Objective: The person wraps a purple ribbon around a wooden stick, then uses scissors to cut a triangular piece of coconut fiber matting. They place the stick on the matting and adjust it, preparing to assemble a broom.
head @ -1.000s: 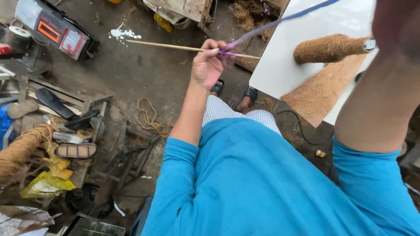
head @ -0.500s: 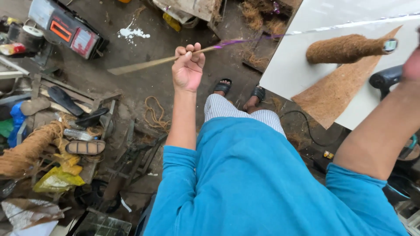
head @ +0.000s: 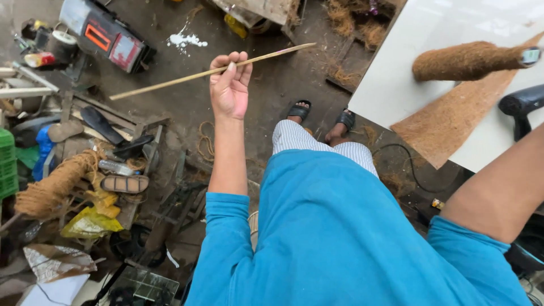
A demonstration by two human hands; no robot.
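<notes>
From the head view I see my left hand point(head: 229, 85) raised out in front, arm stretched forward, its grip closed around a long thin pale wooden stick point(head: 212, 72). The fingers point(head: 228, 59) curl over the stick near its middle, so one end runs down and to the left over the dirt floor point(head: 272, 85) and the other climbs to the right toward a pile of wooden boards point(head: 266, 8). The stick is held in the air, touching nothing but the hand.

My right arm point(head: 501, 190) runs up the right side of the view and leaves it at the edge, so the right hand itself is out of sight and I cannot tell what its grip is doing.

To the right stands a white counter point(head: 408, 68). On it lie a brown coir roll wound on a rod point(head: 464, 60) and, just beside it, a flat brown coir mat point(head: 447, 124); a black handled tool point(head: 520, 105) sits at the counter's right edge.

Below the stick, my two feet in black sandals point(head: 320, 116) stand on the floor. At the left there is a black and orange machine point(head: 105, 37), a splash of white powder point(head: 184, 41), a bundle of brown coir fibre point(head: 48, 187), a yellow plastic bag point(head: 90, 221) and a green plastic crate point(head: 7, 164).
</notes>
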